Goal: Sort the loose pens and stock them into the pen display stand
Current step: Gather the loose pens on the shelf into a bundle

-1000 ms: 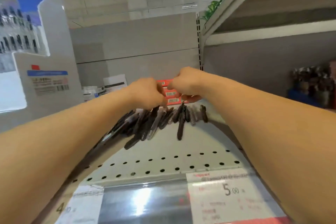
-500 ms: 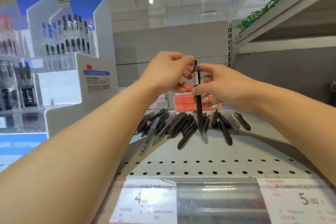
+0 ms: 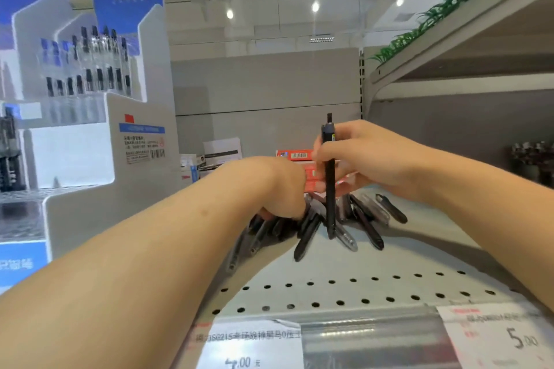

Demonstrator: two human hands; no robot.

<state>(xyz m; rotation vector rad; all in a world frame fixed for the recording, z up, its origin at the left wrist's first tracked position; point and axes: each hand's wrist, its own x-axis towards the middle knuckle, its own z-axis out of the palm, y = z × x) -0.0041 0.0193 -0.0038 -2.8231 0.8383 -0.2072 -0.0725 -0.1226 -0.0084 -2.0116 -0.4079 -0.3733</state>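
A: Head view: right hand [image 3: 368, 159] pinched one pen [image 3: 330, 180] upright above the loose pens [image 3: 308, 231] on the shelf [image 3: 329, 284]. Could slip from so light a pinch, or snag the heap.

B: Left hand [image 3: 281, 189], half a second earlier up at that pen, now down in the heap; fingers hidden, grip unclear. Display stand [image 3: 90, 117] well left.

Single head-worn view, facing forward, close above shelf [image 3: 344, 275]
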